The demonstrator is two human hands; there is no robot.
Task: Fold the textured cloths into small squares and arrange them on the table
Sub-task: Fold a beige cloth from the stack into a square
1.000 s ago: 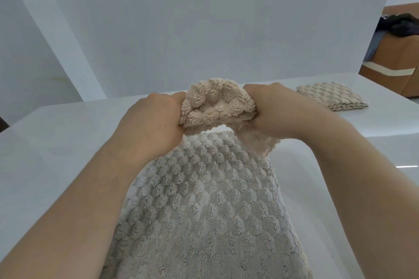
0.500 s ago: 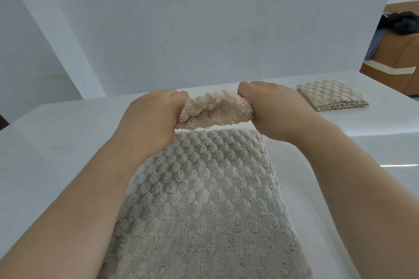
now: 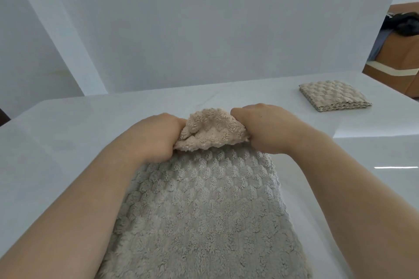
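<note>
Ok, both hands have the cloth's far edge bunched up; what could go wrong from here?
The left hand and right hand grip the fluffy beige-grey textured cloth with its far edge crumpled between them, so the fold may land creased or skewed. The glossy white table looks slick, so the cloth might slide when folded.

The cloth (image 3: 204,210) spreading nearward from the fingers (image 3: 240,113) is a muted grey-beige with a raised pattern of small rounded puffs in staggered rows, while the part bunched between the fingers shows a warmer, pinkish-beige fuzzy side with no clear pattern. Beyond and to the right of the fingers, the folded cloth (image 3: 333,95) is sandy beige with a check of puffed squares, and the tabletop (image 3: 68,142) under both is plain glossy white. Farther right of the fingers, a piece of furniture (image 3: 394,56) is orange-brown with a cream stripe, something black (image 3: 408,25) lies on top, and the wall (image 3: 204,29) is plain pale grey-white.
</note>
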